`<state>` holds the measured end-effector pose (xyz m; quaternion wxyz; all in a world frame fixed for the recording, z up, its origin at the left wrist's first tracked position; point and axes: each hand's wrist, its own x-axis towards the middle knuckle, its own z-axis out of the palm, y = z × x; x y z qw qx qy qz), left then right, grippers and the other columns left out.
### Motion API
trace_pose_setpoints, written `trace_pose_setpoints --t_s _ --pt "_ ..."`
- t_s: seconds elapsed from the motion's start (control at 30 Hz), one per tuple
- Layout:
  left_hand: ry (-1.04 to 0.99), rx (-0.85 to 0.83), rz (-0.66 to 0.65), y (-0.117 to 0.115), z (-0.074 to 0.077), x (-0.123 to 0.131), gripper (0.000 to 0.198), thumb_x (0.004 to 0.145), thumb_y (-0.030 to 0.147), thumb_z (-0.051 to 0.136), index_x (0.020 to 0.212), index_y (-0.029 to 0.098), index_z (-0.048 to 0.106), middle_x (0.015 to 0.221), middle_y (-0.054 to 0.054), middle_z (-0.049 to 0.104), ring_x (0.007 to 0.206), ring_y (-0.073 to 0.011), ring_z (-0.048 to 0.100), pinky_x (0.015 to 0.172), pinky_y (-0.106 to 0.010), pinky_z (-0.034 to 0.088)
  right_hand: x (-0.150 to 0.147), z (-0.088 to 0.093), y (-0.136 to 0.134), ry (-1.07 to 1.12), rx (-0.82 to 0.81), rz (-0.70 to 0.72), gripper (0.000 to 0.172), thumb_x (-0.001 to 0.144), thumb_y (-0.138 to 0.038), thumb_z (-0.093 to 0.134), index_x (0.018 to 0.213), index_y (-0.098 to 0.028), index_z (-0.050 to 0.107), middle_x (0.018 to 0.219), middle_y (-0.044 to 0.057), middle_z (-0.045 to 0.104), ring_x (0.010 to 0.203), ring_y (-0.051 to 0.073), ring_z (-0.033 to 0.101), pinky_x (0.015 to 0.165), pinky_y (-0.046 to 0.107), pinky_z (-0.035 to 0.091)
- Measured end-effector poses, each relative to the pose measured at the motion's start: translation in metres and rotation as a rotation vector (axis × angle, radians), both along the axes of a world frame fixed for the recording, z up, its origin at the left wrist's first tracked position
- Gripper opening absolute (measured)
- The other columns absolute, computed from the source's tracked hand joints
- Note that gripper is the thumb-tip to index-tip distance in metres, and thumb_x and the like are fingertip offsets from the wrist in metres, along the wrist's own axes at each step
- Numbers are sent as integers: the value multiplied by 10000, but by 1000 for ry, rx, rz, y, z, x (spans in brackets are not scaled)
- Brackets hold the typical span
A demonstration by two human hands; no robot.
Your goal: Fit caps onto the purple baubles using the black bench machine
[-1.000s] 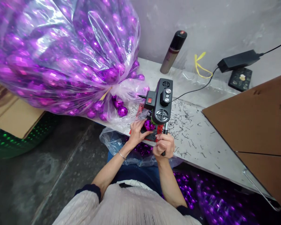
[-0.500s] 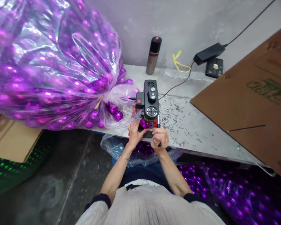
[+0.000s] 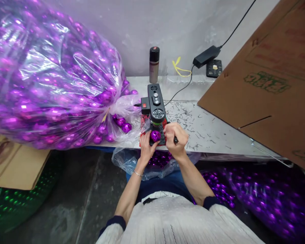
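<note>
Between the thumb and fingers of my left hand point(image 3: 147, 146) is a shiny purple faceted ball point(image 3: 155, 136). It sits just in front of the head of a small black bench machine point(image 3: 156, 103), above its dark base with red parts. My right hand point(image 3: 176, 138) is wrapped round the machine's lever handle point(image 3: 176, 139), whose black end pokes out of the fist. Loose purple balls point(image 3: 126, 127) lie left of the machine. Below my hands, an open clear plastic bag point(image 3: 124, 164) hangs at the table edge with purple balls in it.
A big tied bag of purple balls point(image 3: 66, 88) fills the left. A spray can point(image 3: 154, 66) stands by the wall, with a black power adapter point(image 3: 206, 56) and yellow tie point(image 3: 179, 69) nearby. Thin dark bits litter the table point(image 3: 213, 139). A cardboard box point(image 3: 269, 81) juts in from the right.
The purple ball has come out from under the machine's head towards me, with my left hand at it. My right hand has swung the lever handle slightly up and right. The view has shifted.
</note>
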<state>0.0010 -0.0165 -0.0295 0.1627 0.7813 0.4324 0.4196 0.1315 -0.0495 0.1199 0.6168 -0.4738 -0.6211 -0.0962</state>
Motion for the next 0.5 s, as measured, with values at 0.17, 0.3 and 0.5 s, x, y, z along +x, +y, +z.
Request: trace_pose_setpoints --t_s 0.17,0.3,0.5 --pt "69 114 23 -33 6 -27 875 885 647 670 1539 125 416 1351 -237 664 1232 -348 667 1029 -495 538 2 -4 -3 -65 36 19 217 954 -81 492 787 -215 527 706 1 614 650 118 587 598 253 451" --pt "13 152 306 5 37 -59 475 1047 465 473 1365 140 612 1237 -197 727 1159 -281 702 1047 -442 517 0 -18 -6 -71 34 19 228 948 -76 489 774 -220 518 713 7 621 651 119 585 585 255 442" --pt "449 -354 562 80 73 -78 626 1010 560 502 1388 70 598 1048 -255 760 1044 -398 730 931 -490 530 1 -19 -7 -90 24 25 219 950 -80 489 787 -220 532 713 10 626 650 124 589 581 264 443"
